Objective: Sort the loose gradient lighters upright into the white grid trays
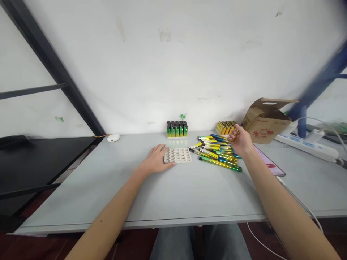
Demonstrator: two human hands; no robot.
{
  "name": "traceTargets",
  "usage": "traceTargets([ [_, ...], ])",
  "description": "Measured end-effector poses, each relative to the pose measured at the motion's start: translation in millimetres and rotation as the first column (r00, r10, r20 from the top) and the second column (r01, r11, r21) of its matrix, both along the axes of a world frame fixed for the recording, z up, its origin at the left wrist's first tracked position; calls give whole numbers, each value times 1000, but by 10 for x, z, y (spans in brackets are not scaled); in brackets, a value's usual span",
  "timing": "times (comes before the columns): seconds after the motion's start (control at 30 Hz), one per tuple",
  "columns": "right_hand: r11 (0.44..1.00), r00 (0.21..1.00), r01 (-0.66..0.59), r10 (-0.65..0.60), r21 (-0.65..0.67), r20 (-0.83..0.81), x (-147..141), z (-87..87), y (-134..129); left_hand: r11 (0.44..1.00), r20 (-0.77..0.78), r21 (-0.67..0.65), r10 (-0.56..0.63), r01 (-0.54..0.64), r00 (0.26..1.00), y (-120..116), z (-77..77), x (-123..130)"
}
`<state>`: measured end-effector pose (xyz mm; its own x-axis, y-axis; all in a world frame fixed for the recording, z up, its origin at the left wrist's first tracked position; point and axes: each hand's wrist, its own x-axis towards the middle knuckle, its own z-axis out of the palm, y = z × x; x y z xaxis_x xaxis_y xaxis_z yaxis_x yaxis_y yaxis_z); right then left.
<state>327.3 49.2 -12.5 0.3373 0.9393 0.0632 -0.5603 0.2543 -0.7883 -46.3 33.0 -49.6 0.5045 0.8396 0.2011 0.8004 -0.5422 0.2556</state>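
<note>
A white tray (177, 156) with rows of round holes lies flat on the grey table. My left hand (157, 159) grips its left side, thumb along the front edge and fingers at the back. Right of it is a loose pile of shiny yellow, green and blue pen-like tubes (217, 153) with dark ends. My right hand (240, 139) is raised at the pile's back right, fingers curled into a pinch. A small dark tip shows by its fingertips, but what it holds is unclear. Beside this hand stand upright yellow tubes (225, 128), partly hidden by it.
Against the wall stands a white holder full of black-topped green and yellow tubes (177, 129). An open cardboard box (267, 124), a power strip (309, 146) and a tablet (271, 164) with a white cable are right. A white earbud case (113, 137) sits left.
</note>
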Motion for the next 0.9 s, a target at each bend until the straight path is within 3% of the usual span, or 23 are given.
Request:
traceTargets([
  [0.17,964,953,-259,266,63,-147,-160,66,-141,1000,-31,-11,-2,1,1000,15,12,-30],
  [0.43,807,779,-591,576,19,-246,-584,33,-302,999,-5,-26,-42,42,999,7,-1,-9],
  [0.67,688,664,-725,706,15,-248,-824,-10,-404,999,-14,-12,-47,47,999,23,-32,-7],
  [0.9,670,653,-742,720,-9,-235,-866,-21,-418,998,42,-13,-66,67,997,-25,-45,51],
])
